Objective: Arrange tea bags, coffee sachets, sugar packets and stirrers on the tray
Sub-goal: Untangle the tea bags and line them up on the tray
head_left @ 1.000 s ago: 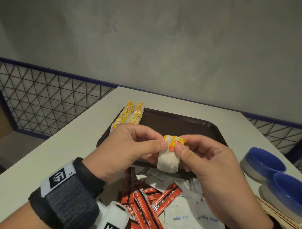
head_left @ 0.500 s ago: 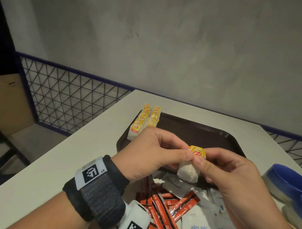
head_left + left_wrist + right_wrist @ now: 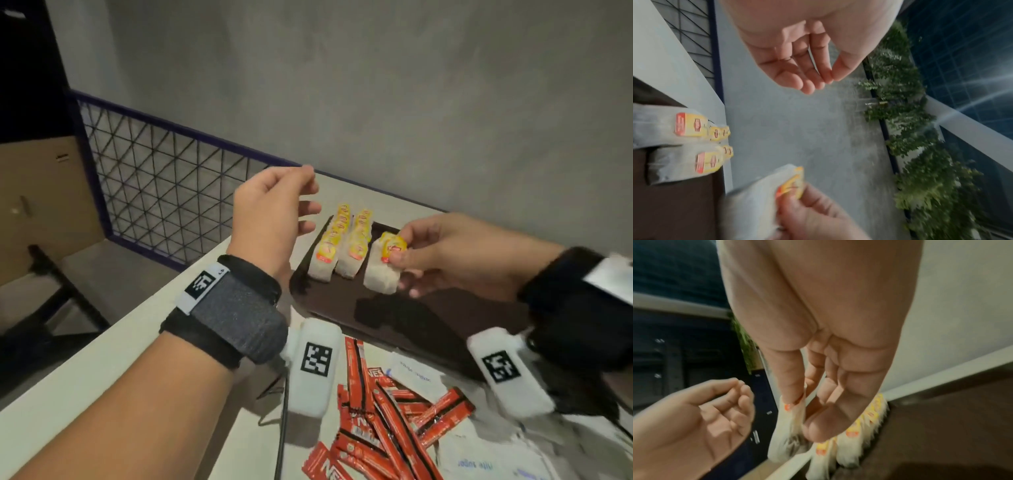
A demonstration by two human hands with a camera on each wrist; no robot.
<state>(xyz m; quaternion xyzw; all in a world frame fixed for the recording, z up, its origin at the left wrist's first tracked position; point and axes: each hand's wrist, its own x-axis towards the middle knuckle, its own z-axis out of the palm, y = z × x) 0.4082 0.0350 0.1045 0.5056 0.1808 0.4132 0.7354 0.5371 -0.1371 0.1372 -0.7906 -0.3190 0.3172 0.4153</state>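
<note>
Your right hand pinches the tea bag by its yellow tag, over the tray, at 3 o'clock of the rows. Light, soft, likely tearable: hold the tag. Left hand loose, empty.

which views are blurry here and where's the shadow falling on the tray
Head view: mostly sharp, slight smear on the right hand; the held tea bag casts a dark shadow on the tray just below it. Left wrist view: the tea bag and plants streak with motion. Right wrist view: soft all over, dim background.
</note>
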